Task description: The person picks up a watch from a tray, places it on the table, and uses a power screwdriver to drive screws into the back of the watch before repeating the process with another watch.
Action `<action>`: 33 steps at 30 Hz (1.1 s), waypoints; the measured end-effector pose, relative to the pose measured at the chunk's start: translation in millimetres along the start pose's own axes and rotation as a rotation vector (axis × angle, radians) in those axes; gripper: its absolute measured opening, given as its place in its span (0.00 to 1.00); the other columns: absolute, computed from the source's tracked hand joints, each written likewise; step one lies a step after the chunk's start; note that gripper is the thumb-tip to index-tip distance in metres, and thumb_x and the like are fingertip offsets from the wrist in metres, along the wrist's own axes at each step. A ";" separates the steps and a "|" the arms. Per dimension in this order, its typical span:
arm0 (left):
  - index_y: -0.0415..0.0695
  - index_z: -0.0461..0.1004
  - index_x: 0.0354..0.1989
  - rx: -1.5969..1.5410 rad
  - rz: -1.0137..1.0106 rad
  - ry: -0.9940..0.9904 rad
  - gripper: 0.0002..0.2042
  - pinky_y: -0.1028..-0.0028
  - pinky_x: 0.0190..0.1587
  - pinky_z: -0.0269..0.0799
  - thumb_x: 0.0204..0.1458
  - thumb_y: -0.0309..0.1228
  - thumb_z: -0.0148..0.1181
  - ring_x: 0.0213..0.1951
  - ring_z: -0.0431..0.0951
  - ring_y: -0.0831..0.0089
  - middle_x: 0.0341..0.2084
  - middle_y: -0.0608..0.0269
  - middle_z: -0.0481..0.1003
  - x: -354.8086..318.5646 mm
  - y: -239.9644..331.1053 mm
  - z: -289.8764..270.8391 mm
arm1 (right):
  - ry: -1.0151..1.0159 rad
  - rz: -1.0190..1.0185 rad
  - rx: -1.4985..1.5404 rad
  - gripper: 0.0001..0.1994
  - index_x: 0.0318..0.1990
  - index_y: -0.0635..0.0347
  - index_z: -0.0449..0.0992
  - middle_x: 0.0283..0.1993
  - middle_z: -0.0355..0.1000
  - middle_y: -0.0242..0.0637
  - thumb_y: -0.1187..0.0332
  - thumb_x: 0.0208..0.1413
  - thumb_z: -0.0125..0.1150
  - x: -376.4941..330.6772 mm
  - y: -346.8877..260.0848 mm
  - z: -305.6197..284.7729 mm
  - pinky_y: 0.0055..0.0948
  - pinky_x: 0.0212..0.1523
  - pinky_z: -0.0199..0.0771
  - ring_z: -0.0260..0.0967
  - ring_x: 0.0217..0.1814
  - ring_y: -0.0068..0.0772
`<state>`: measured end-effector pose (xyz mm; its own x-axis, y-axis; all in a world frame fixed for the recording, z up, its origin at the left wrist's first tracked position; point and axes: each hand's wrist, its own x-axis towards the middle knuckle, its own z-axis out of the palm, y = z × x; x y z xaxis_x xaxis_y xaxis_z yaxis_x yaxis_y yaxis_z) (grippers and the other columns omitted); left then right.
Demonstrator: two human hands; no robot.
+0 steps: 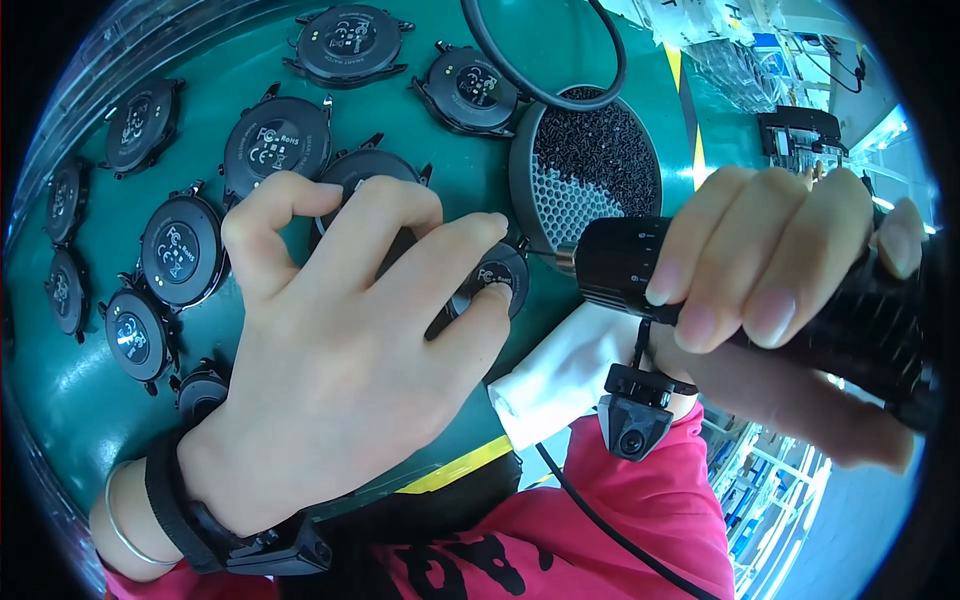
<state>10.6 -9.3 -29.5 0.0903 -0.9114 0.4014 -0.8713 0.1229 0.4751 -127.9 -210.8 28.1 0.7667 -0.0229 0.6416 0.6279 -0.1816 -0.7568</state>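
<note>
A small dark watch body (pixel 508 265) is pinned on the green counter (pixel 220 60) between the thumb and index finger of the left hand (pixel 350 340), while a black power driver (pixel 615 265) is gripped in the right hand (pixel 770 260), its bit aimed leftward at the upper edge of the watch body. A fastening step appears to be in hand; the next move would seem to call for the bit to be kept lined up and the watch body firmly steadied. Beyond the left hand's index fingertip, a round tray (pixel 522 190) is partly covered by tiny black pieces (pixel 595 145), probably screws. Whether contact is made by the bit cannot be told; part of the watch body is hidden by the thumb, and the driver's rear is lost in darkness.
</note>
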 end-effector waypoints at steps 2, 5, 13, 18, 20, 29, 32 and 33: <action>0.52 0.81 0.35 0.006 0.006 -0.024 0.15 0.55 0.54 0.51 0.35 0.33 0.73 0.45 0.74 0.66 0.49 0.69 0.78 -0.3 -1.0 -1.5 | -0.015 0.012 0.027 0.44 0.59 0.64 0.63 0.37 0.70 0.37 0.32 0.52 0.64 -1.0 -1.3 -7.5 0.29 0.25 0.74 0.72 0.27 0.30; 0.52 0.81 0.37 0.029 -0.002 -0.064 0.16 0.54 0.54 0.52 0.36 0.35 0.72 0.44 0.74 0.66 0.51 0.68 0.77 -0.5 2.2 -7.6 | -0.039 0.039 0.057 0.45 0.60 0.65 0.63 0.38 0.70 0.37 0.31 0.51 0.63 -1.7 -6.3 -18.1 0.31 0.25 0.73 0.72 0.27 0.30; 0.49 0.79 0.46 0.032 0.145 -0.133 0.20 0.57 0.58 0.56 0.41 0.36 0.69 0.54 0.74 0.63 0.56 0.61 0.74 -4.7 -0.1 0.1 | -0.066 0.060 -0.055 0.48 0.61 0.64 0.63 0.39 0.70 0.37 0.28 0.48 0.62 0.3 -7.9 -18.0 0.32 0.26 0.73 0.71 0.28 0.31; 0.42 0.77 0.50 -0.040 0.148 -0.167 0.22 0.60 0.56 0.64 0.43 0.31 0.66 0.59 0.73 0.61 0.57 0.57 0.73 -2.4 -0.8 4.1 | -0.091 0.077 -0.140 0.51 0.62 0.62 0.63 0.40 0.70 0.37 0.25 0.45 0.62 0.7 -9.4 -13.7 0.33 0.27 0.73 0.71 0.28 0.31; 0.41 0.77 0.50 -0.045 0.143 -0.162 0.22 0.60 0.55 0.65 0.43 0.29 0.65 0.58 0.74 0.60 0.56 0.57 0.74 -0.9 -0.8 4.3 | -0.102 0.084 -0.169 0.51 0.62 0.62 0.63 0.41 0.70 0.37 0.24 0.44 0.62 0.8 -9.0 -12.6 0.33 0.27 0.73 0.71 0.29 0.31; 0.41 0.77 0.48 -0.030 0.155 -0.069 0.18 0.64 0.49 0.69 0.45 0.23 0.63 0.53 0.76 0.59 0.53 0.56 0.75 -1.3 -8.5 17.3 | -0.088 0.250 -0.133 0.49 0.63 0.60 0.62 0.42 0.70 0.38 0.28 0.45 0.66 4.7 -13.1 -6.0 0.34 0.30 0.73 0.72 0.31 0.31; 0.41 0.77 0.47 -0.044 0.153 -0.064 0.17 0.66 0.48 0.69 0.45 0.23 0.63 0.52 0.76 0.59 0.53 0.56 0.75 -1.5 -8.0 18.2 | -0.096 0.280 -0.121 0.48 0.62 0.60 0.63 0.42 0.70 0.38 0.29 0.45 0.66 6.3 -14.4 -3.1 0.33 0.30 0.74 0.72 0.31 0.31; 0.42 0.78 0.46 -0.049 0.149 -0.064 0.17 0.66 0.48 0.69 0.45 0.24 0.64 0.52 0.76 0.59 0.53 0.56 0.75 -1.1 -7.5 18.3 | -0.112 0.284 -0.119 0.48 0.61 0.60 0.63 0.41 0.70 0.37 0.29 0.45 0.66 7.0 -14.2 -3.8 0.32 0.30 0.74 0.72 0.31 0.31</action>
<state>8.2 -16.4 -47.8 -0.0707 -0.9047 0.4201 -0.8479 0.2764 0.4524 -132.0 -212.2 43.8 0.9230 0.0178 0.3843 0.3719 -0.2973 -0.8794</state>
